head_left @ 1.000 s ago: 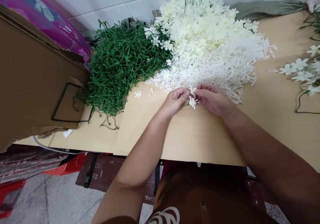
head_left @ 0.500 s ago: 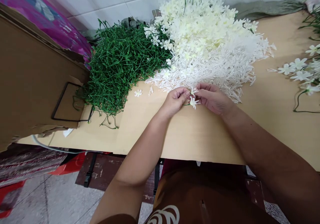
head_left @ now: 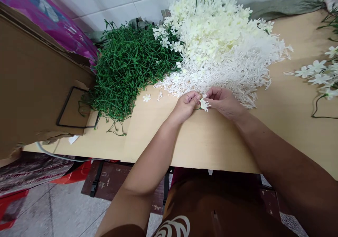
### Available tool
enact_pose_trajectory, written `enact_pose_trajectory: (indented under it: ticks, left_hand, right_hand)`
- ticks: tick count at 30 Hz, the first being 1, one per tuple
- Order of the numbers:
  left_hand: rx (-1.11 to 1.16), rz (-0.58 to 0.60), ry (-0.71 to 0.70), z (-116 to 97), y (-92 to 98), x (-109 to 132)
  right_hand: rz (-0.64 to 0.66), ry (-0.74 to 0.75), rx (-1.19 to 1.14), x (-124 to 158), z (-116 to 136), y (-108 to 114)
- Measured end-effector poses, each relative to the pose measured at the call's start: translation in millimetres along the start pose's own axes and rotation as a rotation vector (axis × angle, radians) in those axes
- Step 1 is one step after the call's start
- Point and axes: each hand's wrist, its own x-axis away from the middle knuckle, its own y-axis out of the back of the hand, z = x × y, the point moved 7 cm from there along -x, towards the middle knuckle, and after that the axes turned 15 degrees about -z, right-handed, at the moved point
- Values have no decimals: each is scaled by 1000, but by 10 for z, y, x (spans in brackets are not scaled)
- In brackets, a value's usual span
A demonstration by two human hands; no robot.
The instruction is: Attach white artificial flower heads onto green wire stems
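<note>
My left hand [head_left: 188, 104] pinches a green stem just in front of the white pile, and a white artificial flower [head_left: 204, 104] stands out from it towards the right. Against that flower, my right hand [head_left: 223, 101] has its thumb and fingers drawn together. The fingertips hide part of the bloom, and whether a second flower is behind them I cannot tell. Behind both hands spreads a heap of thin white stamens [head_left: 232, 68], with a mound of cream-white petals [head_left: 208, 25] on top. A thick tangle of green stems [head_left: 134, 64] lies to the left.
Finished-looking white flowers on stems [head_left: 319, 73] lie at the right. A lone flower [head_left: 146, 98] and a few loose stamens [head_left: 160, 96] rest left of my hands. A cardboard box [head_left: 39, 78] with a black wire frame [head_left: 63, 106] stands at the left. Tiled wall [head_left: 116, 1] closes the back.
Two separate blooms showed between my hands before; now one shows, turned upward and closer to the right fingertips. My hands have hardly moved otherwise.
</note>
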Motion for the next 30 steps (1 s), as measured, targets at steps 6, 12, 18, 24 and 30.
enact_pose_trajectory:
  ticks: [6, 12, 18, 24, 30]
  left_hand:
    - [5, 4, 23, 12, -8, -14]
    - [37, -2, 55, -5, -25, 16]
    - [40, 55, 87, -25, -43, 79]
    - [20, 100, 3, -30, -47, 70]
    - [-12, 150, -101, -31, -74, 55]
  right_hand:
    - [-52, 58, 38, -12, -43, -3]
    - [-94, 45, -17, -26, -51, -6]
    - [-11, -84, -142, -57, -71, 6]
    - [17, -86, -146, -55, -50, -5]
    - [-41, -77, -113, -36, -72, 1]
